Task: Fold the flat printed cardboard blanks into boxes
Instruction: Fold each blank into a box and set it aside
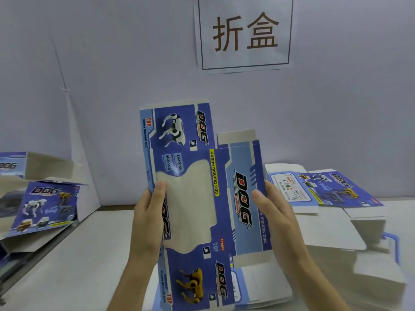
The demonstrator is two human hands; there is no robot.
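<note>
Flat blue printed blank [190,131] with DOG lettering, robot-dog pictures and a window cut-out mid-panel. Held upright, long axis vertical, print toward camera. More flat blanks [325,189] piled on table [78,265] at right. Folded boxes [45,207] at left, tilted.

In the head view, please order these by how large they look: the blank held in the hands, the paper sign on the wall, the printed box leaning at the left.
1. held blank: largest, though it is nearest the camera.
2. wall sign.
3. left box: smallest.
</note>
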